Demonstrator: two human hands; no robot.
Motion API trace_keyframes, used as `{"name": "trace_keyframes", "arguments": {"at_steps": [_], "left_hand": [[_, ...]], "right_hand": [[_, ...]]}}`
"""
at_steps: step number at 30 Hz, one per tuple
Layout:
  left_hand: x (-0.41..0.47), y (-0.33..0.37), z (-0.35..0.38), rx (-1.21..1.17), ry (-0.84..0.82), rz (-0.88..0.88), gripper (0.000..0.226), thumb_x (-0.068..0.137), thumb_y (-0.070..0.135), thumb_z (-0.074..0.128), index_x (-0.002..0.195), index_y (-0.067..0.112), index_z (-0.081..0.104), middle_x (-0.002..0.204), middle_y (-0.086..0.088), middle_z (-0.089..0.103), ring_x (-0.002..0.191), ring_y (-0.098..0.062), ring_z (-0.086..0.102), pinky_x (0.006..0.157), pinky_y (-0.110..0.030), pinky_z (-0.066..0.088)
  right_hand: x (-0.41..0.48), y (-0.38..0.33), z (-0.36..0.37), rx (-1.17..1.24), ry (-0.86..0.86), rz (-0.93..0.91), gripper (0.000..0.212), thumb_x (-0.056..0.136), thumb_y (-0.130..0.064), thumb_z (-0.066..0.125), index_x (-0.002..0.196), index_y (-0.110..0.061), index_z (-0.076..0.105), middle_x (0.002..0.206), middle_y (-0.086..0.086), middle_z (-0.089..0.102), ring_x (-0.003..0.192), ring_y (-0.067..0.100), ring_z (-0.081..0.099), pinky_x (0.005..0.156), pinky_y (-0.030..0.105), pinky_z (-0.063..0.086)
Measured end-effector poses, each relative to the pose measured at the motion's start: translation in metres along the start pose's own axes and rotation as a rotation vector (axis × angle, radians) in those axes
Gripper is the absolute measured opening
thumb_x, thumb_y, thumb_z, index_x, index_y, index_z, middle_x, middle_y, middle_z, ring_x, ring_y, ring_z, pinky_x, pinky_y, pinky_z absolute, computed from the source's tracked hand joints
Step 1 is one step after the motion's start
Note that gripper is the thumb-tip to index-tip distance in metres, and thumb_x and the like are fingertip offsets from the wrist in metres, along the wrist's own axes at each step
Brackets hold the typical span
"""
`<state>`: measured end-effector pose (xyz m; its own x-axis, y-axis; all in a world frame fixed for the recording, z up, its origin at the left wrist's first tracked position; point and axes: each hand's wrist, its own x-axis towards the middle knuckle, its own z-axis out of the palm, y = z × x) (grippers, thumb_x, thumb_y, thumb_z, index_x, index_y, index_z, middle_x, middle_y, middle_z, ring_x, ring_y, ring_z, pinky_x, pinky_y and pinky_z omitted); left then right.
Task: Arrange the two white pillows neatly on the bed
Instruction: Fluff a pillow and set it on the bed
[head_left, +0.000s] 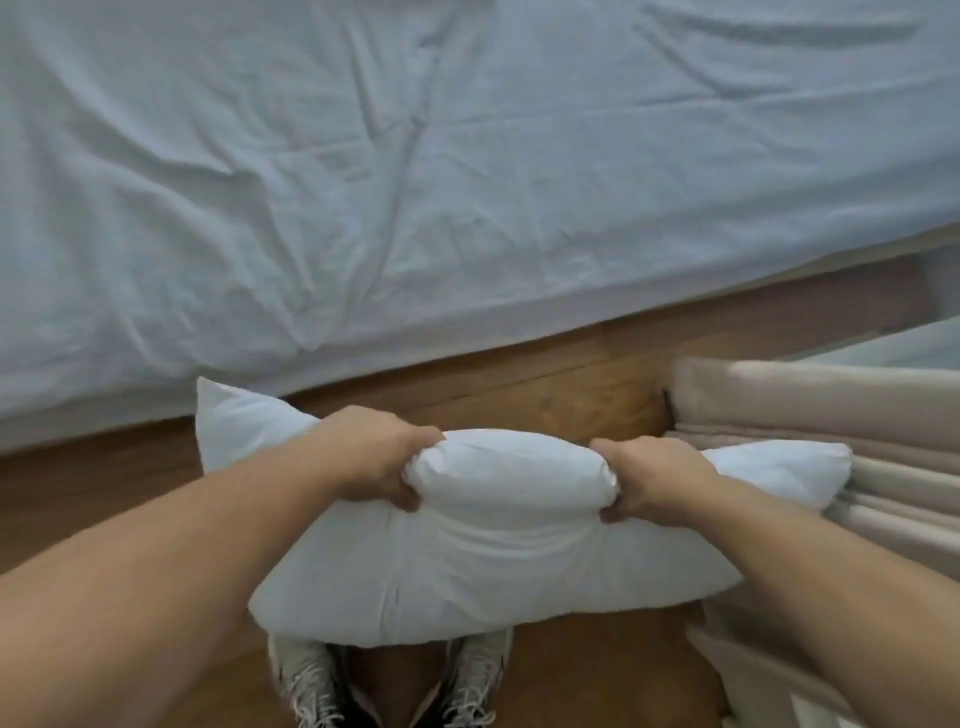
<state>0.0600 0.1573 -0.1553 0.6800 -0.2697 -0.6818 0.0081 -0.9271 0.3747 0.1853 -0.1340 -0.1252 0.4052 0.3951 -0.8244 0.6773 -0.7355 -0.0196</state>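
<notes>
A white pillow (483, 566) hung between the person and the bed (363, 182), held up over the wooden floor (571, 384) just short of the mattress edge. Its long axis ran left to right across the view, roughly along the bed's near side, with the left corner tipped a little toward the bed.

Both hands had it by the upper edge. The left hand (374, 457) was clenched on a bunch of fabric and filling left of centre; the right hand (654, 478) was clenched the same way right of centre, and the stuffing bulged up in a roll between them. The fingers (410, 499) of each hand curled under that roll — neither hand was free. The two sat about equally near the bed, so neither had a clear lead.

The bed lay straight ahead and beyond the hands, its pale sheet wrinkled and with no pillow on the part in view. Only one pillow showed; the second could not be seen. Folded beige bedding (831, 467) sat at the right, touching the pillow's right end, and a pair of laced shoes (395, 680) showed below.

Judging by this, the coming move was a forward carry onto the sheet — nothing held or contained anything else here.
</notes>
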Motion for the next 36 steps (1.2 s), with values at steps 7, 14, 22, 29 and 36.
{"name": "trace_keyframes", "arguments": {"at_steps": [7,14,22,29,36], "left_hand": [[-0.168,-0.086,-0.301,0.167,0.434,-0.200,0.076,0.066,0.065,0.066,0.133,0.048,0.034,0.121,0.002,0.061,0.110,-0.023,0.057,0.080,-0.033,0.042],[-0.299,-0.144,-0.474,0.437,0.646,-0.621,0.097,0.080,0.059,0.058,0.149,0.035,-0.006,0.151,-0.009,0.031,0.131,-0.034,0.035,0.102,-0.050,0.029],[-0.269,-0.187,-0.455,0.324,0.482,-0.577,0.090,0.084,0.056,0.055,0.150,0.033,-0.002,0.158,-0.008,0.017,0.138,-0.032,0.025,0.110,-0.049,0.022],[-0.194,-0.278,-0.445,0.163,0.348,-0.652,0.092,0.083,0.059,0.054,0.151,0.032,-0.002,0.158,-0.009,0.013,0.141,-0.031,0.021,0.112,-0.051,0.020],[-0.126,-0.320,-0.431,-0.029,0.345,-0.645,0.111,0.068,0.070,0.063,0.146,0.043,-0.011,0.160,-0.007,-0.001,0.145,-0.036,0.002,0.110,-0.063,0.013]], "right_hand": [[-0.078,-0.057,-0.345,-0.084,0.423,0.004,0.069,0.056,-0.059,0.076,0.116,-0.041,0.049,0.113,0.001,0.060,0.108,0.026,0.056,0.082,0.037,0.045],[-0.128,-0.150,-0.541,-0.179,0.674,-0.043,0.108,0.058,-0.065,0.076,0.147,-0.037,0.020,0.147,0.003,0.034,0.132,0.029,0.036,0.104,0.045,0.035],[-0.065,-0.175,-0.555,-0.211,0.487,-0.137,0.105,0.065,-0.060,0.075,0.149,-0.033,0.017,0.148,0.002,0.032,0.130,0.026,0.037,0.103,0.041,0.038],[0.068,-0.177,-0.591,-0.149,0.381,-0.190,0.109,0.066,-0.056,0.078,0.150,-0.029,0.013,0.150,0.003,0.029,0.130,0.027,0.037,0.102,0.041,0.040],[0.160,-0.197,-0.597,-0.127,0.334,-0.220,0.128,0.060,-0.055,0.082,0.151,-0.029,-0.005,0.160,0.001,0.011,0.143,0.027,0.018,0.111,0.046,0.033]]}}
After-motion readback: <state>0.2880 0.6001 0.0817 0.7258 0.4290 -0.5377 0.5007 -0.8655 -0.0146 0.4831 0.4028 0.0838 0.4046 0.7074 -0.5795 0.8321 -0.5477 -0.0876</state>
